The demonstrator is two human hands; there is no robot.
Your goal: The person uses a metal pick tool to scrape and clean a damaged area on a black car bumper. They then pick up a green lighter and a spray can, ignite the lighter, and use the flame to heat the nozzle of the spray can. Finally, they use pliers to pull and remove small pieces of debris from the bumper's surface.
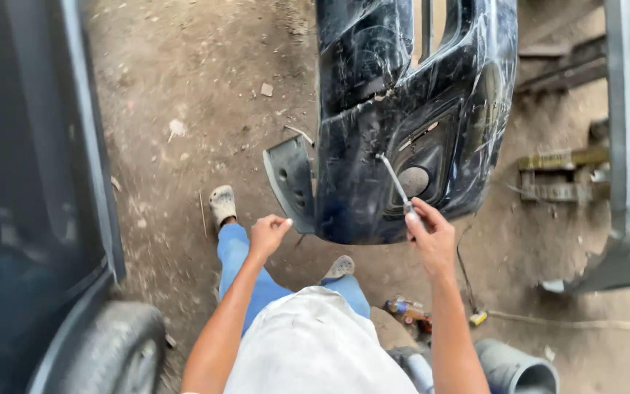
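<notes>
Head view, looking down onto packed brown dirt ground (184, 87), strewn with small stones and scraps.

Item: glossy black plastic car bumper (373, 124), curved and moulded, surface scratched and scuffed, with a round recess low on its face. It stood on end, long axis running from the top edge of the view down toward the person's feet, lower end just in front of the knees.

Item: thin grey metal tool (395, 182), a slim straight rod. Its long axis ran on a slant, tip pointing up and to the left against the bumper face beside the round recess, butt in the right hand (432, 237). Right fingers were clamped round the rod's lower end.

Left hand (267, 233) was raised, empty, fingers curled loosely together, near the bumper's grey side flap (291, 182) but apart from it.

Also present: blue denim trousers (242, 263), dusty pale shoes (222, 204), dark vehicle body (30, 182) with rubber tyre (118, 350) at left, grey metal frame (621, 146) at right, grey plastic pipe (519, 368) at bottom.
</notes>
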